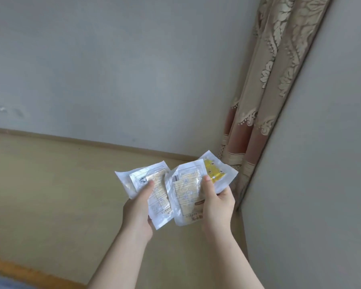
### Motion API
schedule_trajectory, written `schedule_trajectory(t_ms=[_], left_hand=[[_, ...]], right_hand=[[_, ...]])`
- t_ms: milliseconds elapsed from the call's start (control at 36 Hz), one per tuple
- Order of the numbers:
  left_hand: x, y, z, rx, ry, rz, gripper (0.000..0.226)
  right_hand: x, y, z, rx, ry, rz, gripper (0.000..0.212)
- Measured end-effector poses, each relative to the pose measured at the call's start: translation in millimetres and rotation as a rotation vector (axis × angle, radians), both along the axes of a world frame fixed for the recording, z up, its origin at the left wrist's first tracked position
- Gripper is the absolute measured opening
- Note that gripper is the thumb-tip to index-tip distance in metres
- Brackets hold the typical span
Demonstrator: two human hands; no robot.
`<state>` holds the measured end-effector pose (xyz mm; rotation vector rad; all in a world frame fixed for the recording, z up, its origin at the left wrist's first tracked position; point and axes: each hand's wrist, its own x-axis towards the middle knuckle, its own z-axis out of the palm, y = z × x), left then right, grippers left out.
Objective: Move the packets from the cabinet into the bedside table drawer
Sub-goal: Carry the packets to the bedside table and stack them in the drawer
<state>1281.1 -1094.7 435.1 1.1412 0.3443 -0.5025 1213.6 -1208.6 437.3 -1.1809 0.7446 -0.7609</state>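
Note:
Both my hands are raised in front of me and hold flat white plastic packets with printed labels. My left hand [138, 207] grips a packet [144, 176] with the thumb on top; a second one seems to lie beneath it. My right hand [216, 202] grips a larger printed packet [186, 188], and behind it sits another packet with a yellow panel [214, 170]. The two bundles overlap slightly in the middle. Neither the cabinet nor the bedside table drawer is in view.
A grey wall fills the upper view above a beige floor [50, 195] with a skirting strip. A patterned beige and reddish curtain [265, 90] hangs at the right, next to a pale flat panel [321, 184]. An orange-brown edge [19, 272] shows at bottom left.

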Motion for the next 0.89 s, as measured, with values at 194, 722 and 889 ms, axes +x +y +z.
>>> schedule_trajectory(t_ms=[194, 722, 889], left_hand=[[100.3, -85.9, -1.4, -0.085, -0.025, 0.263, 0.019], [346.7, -47.4, -26.6, -0.116, 0.107, 0.859, 0.012], [454.8, 18.8, -30.9, 0.006, 0.040, 0.935, 0.015]], right_hand=[[119.2, -61.2, -3.1, -0.012, 0.015, 0.205, 0.008], [413.6, -51.3, -40.0, 0.160, 0.286, 0.606, 0.029], [535.0, -1.9, -34.9, 0.148, 0.339, 0.578, 0.031]])
